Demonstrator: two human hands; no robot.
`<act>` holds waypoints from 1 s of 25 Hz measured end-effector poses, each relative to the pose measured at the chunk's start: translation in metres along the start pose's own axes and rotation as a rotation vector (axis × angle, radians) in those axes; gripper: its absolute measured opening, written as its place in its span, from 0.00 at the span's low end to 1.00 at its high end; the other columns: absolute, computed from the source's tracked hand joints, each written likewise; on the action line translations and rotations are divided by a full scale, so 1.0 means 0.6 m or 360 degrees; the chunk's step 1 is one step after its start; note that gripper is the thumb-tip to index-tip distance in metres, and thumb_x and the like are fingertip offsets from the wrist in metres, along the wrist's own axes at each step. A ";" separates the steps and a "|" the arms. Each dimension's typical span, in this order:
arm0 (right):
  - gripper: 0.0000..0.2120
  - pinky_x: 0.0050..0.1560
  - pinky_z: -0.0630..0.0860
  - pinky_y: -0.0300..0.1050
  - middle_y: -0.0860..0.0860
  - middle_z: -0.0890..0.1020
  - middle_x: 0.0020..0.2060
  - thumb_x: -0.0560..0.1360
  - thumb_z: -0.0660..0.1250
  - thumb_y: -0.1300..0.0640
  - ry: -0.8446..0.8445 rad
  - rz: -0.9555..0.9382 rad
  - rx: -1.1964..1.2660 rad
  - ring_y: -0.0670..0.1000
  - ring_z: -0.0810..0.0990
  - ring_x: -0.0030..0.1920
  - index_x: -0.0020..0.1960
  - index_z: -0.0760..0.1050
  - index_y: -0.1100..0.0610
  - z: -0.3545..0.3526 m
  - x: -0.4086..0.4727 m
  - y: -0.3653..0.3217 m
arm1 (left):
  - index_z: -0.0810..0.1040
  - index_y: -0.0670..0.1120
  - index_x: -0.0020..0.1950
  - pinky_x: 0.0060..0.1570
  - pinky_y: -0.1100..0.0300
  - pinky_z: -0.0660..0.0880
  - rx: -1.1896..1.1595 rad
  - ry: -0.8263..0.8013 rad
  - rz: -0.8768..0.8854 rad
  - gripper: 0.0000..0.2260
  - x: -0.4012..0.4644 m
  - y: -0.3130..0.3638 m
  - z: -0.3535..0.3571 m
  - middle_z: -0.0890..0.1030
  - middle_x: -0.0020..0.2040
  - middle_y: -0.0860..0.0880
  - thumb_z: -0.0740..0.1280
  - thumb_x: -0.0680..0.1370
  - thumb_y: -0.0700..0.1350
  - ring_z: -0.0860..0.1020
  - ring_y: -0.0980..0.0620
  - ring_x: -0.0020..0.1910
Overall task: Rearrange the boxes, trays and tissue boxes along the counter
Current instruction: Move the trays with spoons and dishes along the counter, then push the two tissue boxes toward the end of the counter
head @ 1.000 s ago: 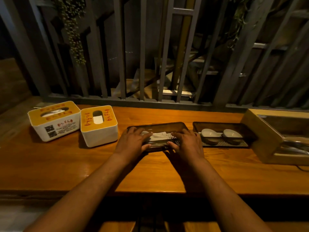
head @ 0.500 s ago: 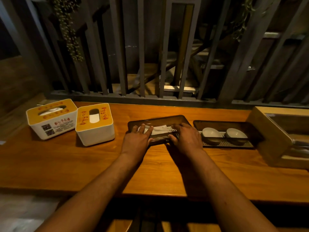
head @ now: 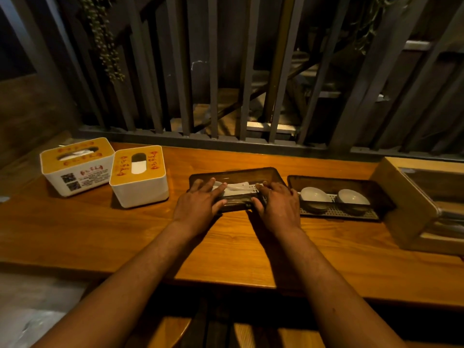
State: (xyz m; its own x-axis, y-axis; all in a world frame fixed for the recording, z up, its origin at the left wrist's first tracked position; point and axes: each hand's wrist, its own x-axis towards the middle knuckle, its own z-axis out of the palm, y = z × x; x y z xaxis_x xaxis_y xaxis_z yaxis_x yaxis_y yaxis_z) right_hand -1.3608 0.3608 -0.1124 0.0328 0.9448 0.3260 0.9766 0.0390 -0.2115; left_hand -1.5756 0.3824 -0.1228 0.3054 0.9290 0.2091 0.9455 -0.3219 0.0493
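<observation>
A dark translucent tray (head: pixel 236 173) with white spoons inside sits mid-counter. My left hand (head: pixel 198 205) grips its near left edge and my right hand (head: pixel 276 205) grips its near right edge, fingers curled over the rim. To its right lies a second dark tray (head: pixel 334 182) holding two white bowls on a perforated grid. Two white tissue boxes with orange lids stand at the left: one (head: pixel 75 165) at the far left, the other (head: pixel 139 175) beside it. A wooden box (head: pixel 404 204) stands at the far right, partly cut off.
The wooden counter (head: pixel 226 249) runs left to right, backed by a dark slatted railing (head: pixel 213 71). A hanging plant (head: pixel 103 38) dangles at the upper left. Stool seats (head: pixel 170 332) show below the counter's front edge.
Both hands stay on the spoon tray; the tray has slid slightly away from me, toward the railing. The view shifted a little.
</observation>
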 end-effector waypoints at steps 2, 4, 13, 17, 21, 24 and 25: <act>0.23 0.73 0.56 0.60 0.49 0.70 0.72 0.78 0.62 0.43 -0.0031 0.0012 -0.0013 0.53 0.64 0.74 0.72 0.68 0.45 0.001 -0.005 0.000 | 0.55 0.61 0.77 0.64 0.47 0.68 -0.0077 -0.0017 -0.0001 0.23 0.002 -0.003 0.002 0.59 0.79 0.50 0.52 0.82 0.60 0.56 0.44 0.77; 0.25 0.73 0.56 0.60 0.50 0.69 0.73 0.78 0.62 0.43 -0.0053 -0.0005 -0.0064 0.53 0.62 0.75 0.73 0.65 0.45 0.001 -0.011 -0.003 | 0.54 0.61 0.78 0.68 0.46 0.64 -0.0119 -0.0051 0.0016 0.23 0.004 -0.004 0.000 0.57 0.80 0.50 0.51 0.82 0.59 0.54 0.44 0.78; 0.34 0.75 0.52 0.62 0.50 0.64 0.76 0.75 0.66 0.47 -0.0088 -0.0034 -0.0140 0.55 0.57 0.76 0.77 0.57 0.47 0.008 -0.028 -0.006 | 0.52 0.61 0.78 0.73 0.42 0.58 -0.0011 -0.0063 -0.0002 0.24 0.000 0.003 -0.015 0.57 0.78 0.43 0.52 0.82 0.58 0.55 0.41 0.77; 0.34 0.75 0.53 0.63 0.51 0.64 0.75 0.73 0.68 0.47 -0.0144 0.0057 -0.0114 0.56 0.57 0.76 0.76 0.59 0.47 0.004 -0.023 -0.026 | 0.58 0.59 0.76 0.72 0.44 0.59 -0.0149 0.0170 -0.0042 0.24 -0.040 -0.045 -0.046 0.65 0.75 0.45 0.57 0.81 0.57 0.61 0.44 0.74; 0.32 0.74 0.56 0.64 0.54 0.65 0.74 0.71 0.70 0.51 0.0020 0.0110 0.0115 0.58 0.57 0.76 0.73 0.65 0.47 0.007 -0.010 -0.119 | 0.65 0.56 0.74 0.72 0.42 0.59 -0.0152 0.0447 -0.0377 0.22 -0.081 -0.192 -0.090 0.67 0.74 0.44 0.61 0.80 0.54 0.62 0.42 0.74; 0.28 0.71 0.65 0.60 0.52 0.63 0.75 0.74 0.69 0.53 0.0068 0.0020 0.0550 0.56 0.60 0.75 0.72 0.67 0.46 0.013 0.011 -0.269 | 0.64 0.56 0.75 0.70 0.42 0.63 -0.0424 0.0375 -0.0697 0.23 -0.082 -0.309 -0.099 0.66 0.74 0.44 0.60 0.81 0.56 0.63 0.41 0.73; 0.28 0.70 0.66 0.59 0.51 0.61 0.76 0.75 0.68 0.52 0.0020 0.0006 0.0656 0.55 0.60 0.75 0.73 0.66 0.45 0.017 0.020 -0.322 | 0.63 0.56 0.76 0.68 0.43 0.65 -0.0580 0.0322 -0.0712 0.23 -0.080 -0.336 -0.097 0.67 0.74 0.44 0.60 0.81 0.57 0.64 0.41 0.73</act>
State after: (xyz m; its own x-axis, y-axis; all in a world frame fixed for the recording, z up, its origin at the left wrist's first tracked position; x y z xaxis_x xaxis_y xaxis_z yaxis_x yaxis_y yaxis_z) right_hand -1.5509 0.3679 -0.0770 0.0413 0.9412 0.3354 0.8095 0.1652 -0.5633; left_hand -1.7873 0.3920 -0.0856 -0.1738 0.9469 0.2705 0.8667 0.0166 0.4986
